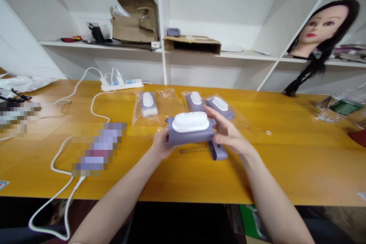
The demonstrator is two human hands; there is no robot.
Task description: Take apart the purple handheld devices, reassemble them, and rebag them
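Above the table I hold a purple-grey casing with a white bristle brush (191, 121) on its top face. My left hand (162, 144) is closed round its left end, with most of the fingers hidden behind it. At the right end, my right hand (228, 131) has its thumb and fingers about the edge, gripping it. Beneath the casing a thin coil spring (193, 150) lies on the table. Just right of the spring is a loose purple-grey end piece (219, 151) with small openings, partly covered by the casing.
Three similar brush units (149, 103) in clear bags lie behind my hands. A blurred phone-like object (100, 148) with a white cable is at left, a power strip (122, 84) by the shelf. At right are a small white ring (268, 132) and a plastic bottle (340, 107).
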